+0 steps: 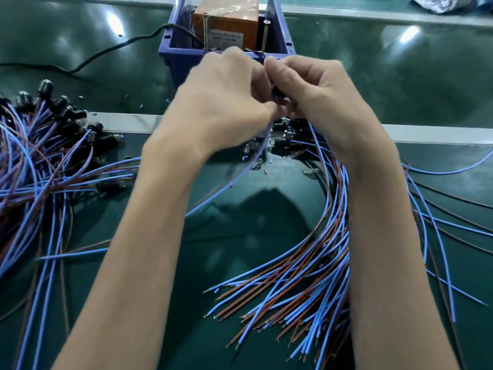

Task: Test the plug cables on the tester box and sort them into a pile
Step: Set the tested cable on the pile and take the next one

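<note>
At the far left of the green table (253,209) lies a tangled heap of cables (40,156), blue and brown wires with black plugs bunched along its far edge. A black power cord (106,49) snakes from the left edge across the table to a blue bin (170,49) on the far side. Inside the bin sits the orange tester box (226,22), with two long screws (205,30) standing upright at its near face.

Just in front of the bin, raised off the table, the two hands meet. The left hand (224,102) has its fingers curled inward, fingertips pressed toward the right hand (314,100), whose fingers are curled the same way. Between them they pinch a plug cable (276,96) by its small black plug, though blur hides exactly which fingers touch it. A blue wire (240,174) of that cable trails from under the hands toward the near left.

Further right, beneath the right wrist, a second bundle of cables (320,249) fans out across the table, its plugs at the far end close to the hands and its bare wire tips pointing to the near left. A few loose wires (440,236) stray past the right forearm toward the right edge.
</note>
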A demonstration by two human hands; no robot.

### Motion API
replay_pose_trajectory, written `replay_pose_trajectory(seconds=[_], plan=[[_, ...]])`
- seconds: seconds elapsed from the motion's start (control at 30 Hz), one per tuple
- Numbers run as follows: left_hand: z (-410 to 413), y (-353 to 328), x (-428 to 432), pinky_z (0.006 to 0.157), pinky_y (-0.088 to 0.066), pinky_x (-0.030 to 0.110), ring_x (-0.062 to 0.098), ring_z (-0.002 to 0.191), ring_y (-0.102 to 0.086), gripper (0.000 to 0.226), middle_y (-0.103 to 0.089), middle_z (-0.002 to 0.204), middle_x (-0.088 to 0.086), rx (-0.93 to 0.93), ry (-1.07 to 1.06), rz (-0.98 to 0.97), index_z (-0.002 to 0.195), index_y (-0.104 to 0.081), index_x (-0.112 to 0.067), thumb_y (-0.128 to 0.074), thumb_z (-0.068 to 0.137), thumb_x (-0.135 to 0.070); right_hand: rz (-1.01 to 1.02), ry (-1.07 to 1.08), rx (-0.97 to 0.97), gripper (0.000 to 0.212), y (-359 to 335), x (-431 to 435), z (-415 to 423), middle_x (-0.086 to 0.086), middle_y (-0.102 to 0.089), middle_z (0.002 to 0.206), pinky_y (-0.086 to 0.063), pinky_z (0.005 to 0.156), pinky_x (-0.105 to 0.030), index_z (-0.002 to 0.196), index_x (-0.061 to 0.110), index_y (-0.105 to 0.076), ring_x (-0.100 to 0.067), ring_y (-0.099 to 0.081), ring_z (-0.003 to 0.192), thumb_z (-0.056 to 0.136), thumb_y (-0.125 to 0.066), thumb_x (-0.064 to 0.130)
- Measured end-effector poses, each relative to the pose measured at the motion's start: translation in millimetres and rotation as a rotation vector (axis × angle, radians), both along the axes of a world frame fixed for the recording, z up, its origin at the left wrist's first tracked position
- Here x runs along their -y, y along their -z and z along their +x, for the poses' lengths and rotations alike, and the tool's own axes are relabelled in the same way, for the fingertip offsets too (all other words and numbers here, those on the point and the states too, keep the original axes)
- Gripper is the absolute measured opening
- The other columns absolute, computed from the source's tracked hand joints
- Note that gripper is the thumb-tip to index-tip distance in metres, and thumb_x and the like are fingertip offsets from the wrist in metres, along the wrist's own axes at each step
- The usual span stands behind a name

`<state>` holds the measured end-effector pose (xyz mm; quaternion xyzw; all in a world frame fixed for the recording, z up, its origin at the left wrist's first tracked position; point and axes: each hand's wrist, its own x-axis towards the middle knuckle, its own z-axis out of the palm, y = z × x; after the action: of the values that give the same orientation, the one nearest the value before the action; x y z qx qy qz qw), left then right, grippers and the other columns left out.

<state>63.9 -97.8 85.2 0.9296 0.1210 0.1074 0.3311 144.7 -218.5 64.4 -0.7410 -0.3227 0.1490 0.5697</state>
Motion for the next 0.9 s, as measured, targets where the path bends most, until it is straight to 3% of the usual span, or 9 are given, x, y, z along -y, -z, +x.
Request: replay_pose_trajectory(seconds=[0.1,0.2,0.3,0.4,0.5,0.6,0.7,0.83,0.9], plan=[[1.2,2.4,6.1,0.082,-0.054,0.038,0.024,0.088,-0.067,0.017,-0.070,0.082,0.001,-0.004,-0.021,-0.009,0.076,-0.069,-0.023,-0.072,0.076,-0.040,-0.003,0.002,0.033,0.023,-0.1,0.7,1.7,0.004,-0.058,0.065,-0.037,0.055,-0.016,0.074,0.019,-0.065,0.000,-0.047,0.055,0.095,-0.058,0.025],[1.8,2.0,5.6,0.083,-0.053,0.038,0.022,0.089,-0.066,0.020,-0.068,0.083,-0.004,0.060,-0.089,-0.013,0.073,-0.062,-0.026,-0.071,0.076,-0.043,0.008,0.090,0.022,0.018,1.6,3.5,4.9,-0.005,-0.059,0.066,-0.041,0.053,-0.017,0.076,0.017,-0.068,-0.005,-0.049,0.055,0.092,-0.063,0.024],[3.4,0.9,7.8,0.075,-0.055,0.031,0.011,0.072,-0.068,0.028,-0.070,0.070,-0.006,0.026,-0.021,-0.084,0.069,-0.063,-0.022,-0.066,0.083,-0.046,0.080,0.199,-0.023,0.018,2.1,3.6,6.5,-0.015,-0.067,0.073,-0.050,0.060,-0.024,0.081,0.008,-0.070,-0.013,-0.059,0.062,0.089,-0.068,0.024],[7.7,7.2,17.9,0.074,-0.056,0.032,0.008,0.060,-0.069,0.045,-0.073,0.067,-0.004,-0.202,0.158,-0.168,0.072,-0.066,-0.014,-0.052,0.092,-0.052,0.226,0.253,-0.086,0.020,-1.1,3.6,5.1,-0.002,-0.065,0.064,-0.050,0.058,-0.021,0.076,0.008,-0.065,-0.009,-0.061,0.057,0.091,-0.065,0.022],[13.7,19.1,24.6,0.085,-0.054,0.036,0.018,0.080,-0.070,0.064,-0.073,0.087,0.002,-0.331,0.151,-0.104,0.079,-0.062,-0.012,-0.035,0.091,-0.068,0.339,0.266,-0.144,0.025,-5.8,4.0,4.3,0.002,-0.067,0.063,-0.048,0.055,-0.020,0.075,0.010,-0.061,-0.008,-0.059,0.053,0.096,-0.058,0.023],[15.9,22.2,22.7,0.093,-0.046,0.037,0.028,0.103,-0.061,0.071,-0.066,0.111,0.011,-0.317,0.071,-0.078,0.090,-0.058,-0.015,-0.020,0.089,-0.075,0.385,0.312,-0.173,0.031,-9.0,5.8,5.6,0.003,-0.067,0.062,-0.044,0.052,-0.019,0.070,0.014,-0.060,-0.007,-0.057,0.052,0.098,-0.055,0.028],[16.3,15.7,16.4,0.109,-0.036,0.045,0.031,0.125,-0.050,0.086,-0.051,0.138,0.019,-0.215,0.003,-0.115,0.133,-0.051,-0.011,-0.011,0.089,-0.074,0.418,0.358,-0.202,0.034,-9.2,8.1,8.0,0.006,-0.065,0.062,-0.042,0.050,-0.019,0.071,0.015,-0.059,-0.007,-0.054,0.052,0.100,-0.050,0.032],[13.4,10.6,10.5,0.116,-0.025,0.050,0.033,0.140,-0.032,0.081,-0.031,0.152,0.020,-0.050,-0.110,-0.105,0.145,-0.034,-0.010,-0.008,0.094,-0.067,0.518,0.372,-0.291,0.038,-9.0,9.9,12.2,0.003,-0.057,0.062,-0.038,0.046,-0.021,0.067,0.016,-0.053,-0.009,-0.046,0.049,0.102,-0.045,0.030],[12.1,8.9,6.9,0.116,-0.024,0.047,0.032,0.137,-0.036,0.080,-0.034,0.150,0.020,0.029,-0.201,-0.090,0.145,-0.033,-0.010,-0.009,0.094,-0.067,0.535,0.384,-0.319,0.038,-9.5,10.4,12.9,0.002,-0.054,0.062,-0.036,0.045,-0.020,0.067,0.016,-0.050,-0.009,-0.043,0.048,0.102,-0.044,0.029]])
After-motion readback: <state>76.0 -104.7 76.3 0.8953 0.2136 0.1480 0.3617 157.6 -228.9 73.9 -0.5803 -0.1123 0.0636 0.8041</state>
